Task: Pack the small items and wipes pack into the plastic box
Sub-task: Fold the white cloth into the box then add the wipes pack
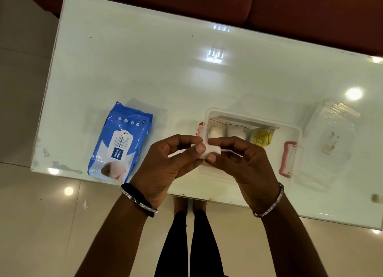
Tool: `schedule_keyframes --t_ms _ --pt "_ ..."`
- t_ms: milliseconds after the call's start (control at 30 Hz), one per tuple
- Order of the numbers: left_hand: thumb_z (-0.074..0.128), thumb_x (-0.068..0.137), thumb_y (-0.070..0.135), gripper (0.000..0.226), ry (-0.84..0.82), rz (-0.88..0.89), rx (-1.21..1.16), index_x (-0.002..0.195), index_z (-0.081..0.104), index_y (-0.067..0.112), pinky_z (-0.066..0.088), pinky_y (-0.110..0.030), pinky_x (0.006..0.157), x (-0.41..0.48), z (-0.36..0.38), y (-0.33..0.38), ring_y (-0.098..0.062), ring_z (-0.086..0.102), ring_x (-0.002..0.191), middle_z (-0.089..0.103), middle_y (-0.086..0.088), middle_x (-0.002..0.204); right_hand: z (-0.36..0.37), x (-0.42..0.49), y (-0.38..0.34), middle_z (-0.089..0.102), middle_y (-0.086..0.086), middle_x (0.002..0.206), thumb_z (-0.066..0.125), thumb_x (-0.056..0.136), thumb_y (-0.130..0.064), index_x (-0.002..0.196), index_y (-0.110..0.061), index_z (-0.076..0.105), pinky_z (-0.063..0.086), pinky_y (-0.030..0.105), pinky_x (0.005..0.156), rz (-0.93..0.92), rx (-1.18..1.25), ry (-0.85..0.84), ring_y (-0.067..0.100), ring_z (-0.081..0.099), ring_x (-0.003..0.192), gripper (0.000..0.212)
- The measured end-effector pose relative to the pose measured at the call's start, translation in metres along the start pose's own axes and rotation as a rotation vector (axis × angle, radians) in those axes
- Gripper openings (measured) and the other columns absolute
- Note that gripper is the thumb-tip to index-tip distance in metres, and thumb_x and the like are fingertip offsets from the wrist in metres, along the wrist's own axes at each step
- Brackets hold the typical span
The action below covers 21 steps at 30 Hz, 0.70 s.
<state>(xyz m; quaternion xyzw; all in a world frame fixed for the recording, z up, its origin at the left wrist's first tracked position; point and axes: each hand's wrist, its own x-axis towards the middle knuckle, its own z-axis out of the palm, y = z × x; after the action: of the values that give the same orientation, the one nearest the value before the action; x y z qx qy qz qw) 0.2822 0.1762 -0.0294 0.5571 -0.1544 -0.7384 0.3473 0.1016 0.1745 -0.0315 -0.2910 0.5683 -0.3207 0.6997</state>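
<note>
A small white roll (211, 151) is pinched between my left hand (170, 164) and my right hand (242, 162), just above the near left corner of the clear plastic box (294, 131). The box stands open on the white table and has pink latches at its ends. Inside it lie two white wrapped bundles (226, 131) and a yellow packet (261, 139). A blue wet wipes pack (120, 142) lies flat on the table to the left of my hands, apart from the box.
The box's clear lid (331, 140) lies on the table to the right of the box. The table's near edge (207, 199) runs just below my wrists. A dark red sofa (290, 11) stands behind the table. Tiled floor lies on the left.
</note>
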Motion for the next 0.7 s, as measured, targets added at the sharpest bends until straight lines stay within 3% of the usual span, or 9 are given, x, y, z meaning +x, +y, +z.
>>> schedule_keyframes --t_ms 167,300,433,567,700 --pt "0.08 0.069 0.01 0.032 -0.067 0.054 0.183 0.099 0.07 0.014 0.058 -0.027 0.078 0.001 0.005 -0.006 -0.023 0.073 0.095 0.074 -0.008 0.103 -0.011 -0.016 0.009 0.076 0.007 0.099 0.085 0.069 -0.02 0.098 -0.014 0.073 0.059 0.035 0.079 0.001 -0.066 0.034 0.025 0.071 0.094 0.032" --pt "0.078 0.071 -0.005 0.039 -0.159 0.068 0.319 0.102 0.066 0.014 0.058 -0.031 0.083 -0.001 0.017 -0.018 -0.02 0.072 0.099 0.073 -0.005 0.107 -0.026 -0.038 0.025 0.076 -0.003 0.096 0.084 0.073 -0.019 0.105 -0.026 0.072 0.057 0.022 0.069 0.039 -0.273 0.089 0.01 0.071 0.085 0.035" --pt "0.075 0.073 -0.007 0.041 -0.165 0.038 0.361 0.102 0.068 0.021 0.057 -0.029 0.086 -0.002 0.036 -0.03 -0.012 0.071 0.1 0.073 0.003 0.107 -0.044 -0.049 0.035 0.077 -0.01 0.093 0.081 0.076 -0.028 0.099 -0.027 0.076 0.057 0.024 0.07 0.098 -0.505 0.059 0.008 0.071 0.084 0.024" --pt "0.073 0.079 0.004 0.027 0.132 0.288 0.709 0.096 0.069 0.024 0.054 -0.012 0.07 0.005 0.049 -0.037 -0.001 0.069 0.084 0.071 0.01 0.095 -0.07 -0.047 0.038 0.078 -0.006 0.08 0.083 0.072 -0.026 0.092 -0.027 0.072 0.056 0.029 0.069 0.193 -0.52 0.392 0.011 0.073 0.073 0.023" --pt "0.076 0.076 0.012 0.03 0.411 0.49 1.148 0.103 0.068 0.021 0.054 -0.03 0.074 0.015 0.045 -0.043 -0.019 0.057 0.094 0.058 -0.002 0.108 -0.086 -0.03 0.036 0.071 -0.013 0.064 0.082 0.071 -0.034 0.087 -0.025 0.061 0.043 0.018 0.058 0.243 -0.664 0.586 0.0 0.067 0.059 0.027"
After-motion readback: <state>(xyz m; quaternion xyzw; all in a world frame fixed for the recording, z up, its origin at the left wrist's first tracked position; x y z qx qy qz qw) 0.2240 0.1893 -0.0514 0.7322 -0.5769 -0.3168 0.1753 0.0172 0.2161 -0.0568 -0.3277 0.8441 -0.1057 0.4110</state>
